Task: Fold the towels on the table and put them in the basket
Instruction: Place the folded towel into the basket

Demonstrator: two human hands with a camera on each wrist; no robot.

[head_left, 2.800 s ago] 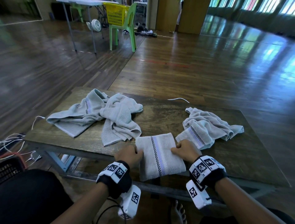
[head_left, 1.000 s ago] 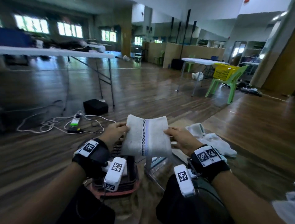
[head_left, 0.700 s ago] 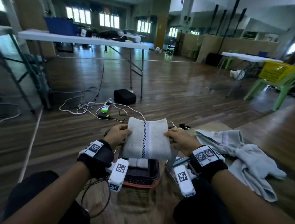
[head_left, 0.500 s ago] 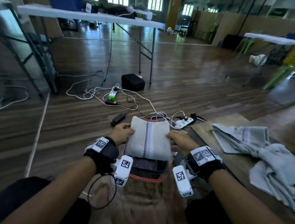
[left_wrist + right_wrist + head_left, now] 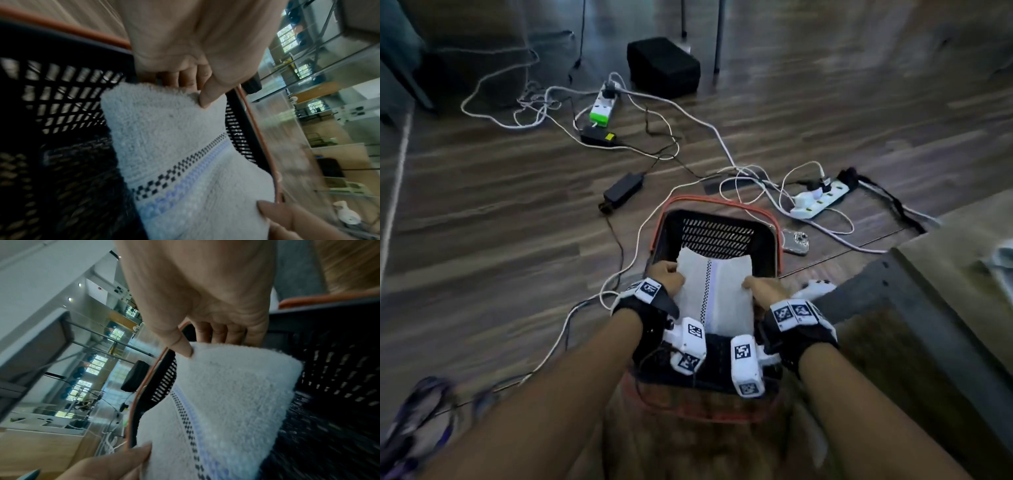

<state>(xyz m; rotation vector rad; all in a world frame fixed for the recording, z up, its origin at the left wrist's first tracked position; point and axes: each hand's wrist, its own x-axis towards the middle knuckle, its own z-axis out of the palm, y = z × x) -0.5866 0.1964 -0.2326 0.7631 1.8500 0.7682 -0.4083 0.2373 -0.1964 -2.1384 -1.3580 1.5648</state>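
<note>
- We hold the folded towel (image 5: 714, 294) flat between both hands, inside the mouth of the black basket (image 5: 774, 240) that stands on the floor beside the table (image 5: 962, 260).
- Our left hand (image 5: 664, 275) pinches the towel's left edge, thumb on top and fingers (image 5: 185, 79) curled beneath; our right hand (image 5: 765, 291) pinches the right edge the same way, thumb over the pile and fingers (image 5: 218, 335) under it.
- To do this step well, we judge that the towel should go down level, both edges sinking together, so the fold with its checkered stripe stays square.
- We should let go only once the towel rests on the basket floor; opening the pinch early would likely let the layers spring apart.
- Both forearms reach forward and down, wrists close together over the near rim, knuckles turned outward.
- Whether other towels already lie beneath, we cannot tell.
</note>
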